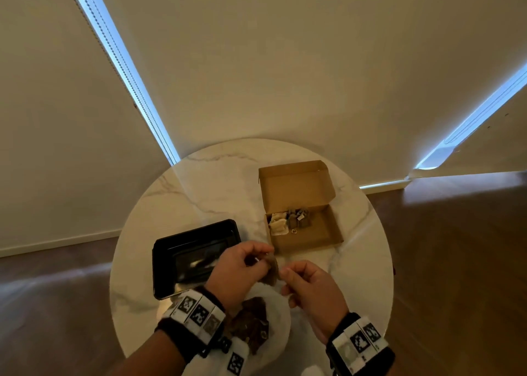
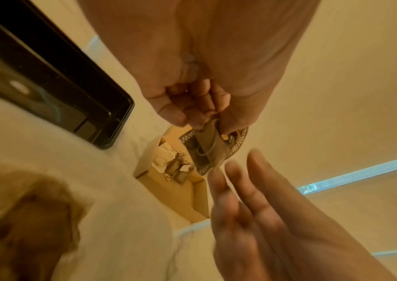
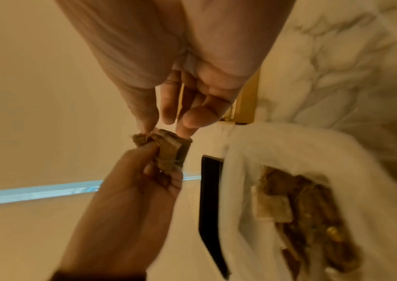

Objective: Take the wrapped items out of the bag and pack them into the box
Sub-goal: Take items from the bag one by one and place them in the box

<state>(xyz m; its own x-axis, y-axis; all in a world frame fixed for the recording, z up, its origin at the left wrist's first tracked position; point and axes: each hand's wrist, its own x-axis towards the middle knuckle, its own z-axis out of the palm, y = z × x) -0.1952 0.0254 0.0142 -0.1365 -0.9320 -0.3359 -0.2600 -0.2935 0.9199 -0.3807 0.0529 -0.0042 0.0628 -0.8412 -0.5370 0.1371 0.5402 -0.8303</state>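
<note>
A small brown wrapped item [image 1: 273, 267] tied with string is held above the table, between the white bag [image 1: 278, 298] and the open cardboard box [image 1: 322, 233]. My left hand [image 1: 242, 264] pinches it with thumb and fingers. My right hand [image 1: 302, 278] meets it from the right, thumb and forefinger tips on its edge. The right wrist view shows the item [image 3: 168, 150] between both hands. Several wrapped items [image 1: 288, 220] lie in the box's left end. The bag [image 3: 264, 152] lies open near me with more brown items [image 3: 308, 209] inside.
A black tray [image 1: 194, 256] sits left of my hands on the round marble table [image 1: 214, 182]. The box lid [image 1: 296, 187] stands open at the far side. Wooden floor surrounds the table, with a wall behind.
</note>
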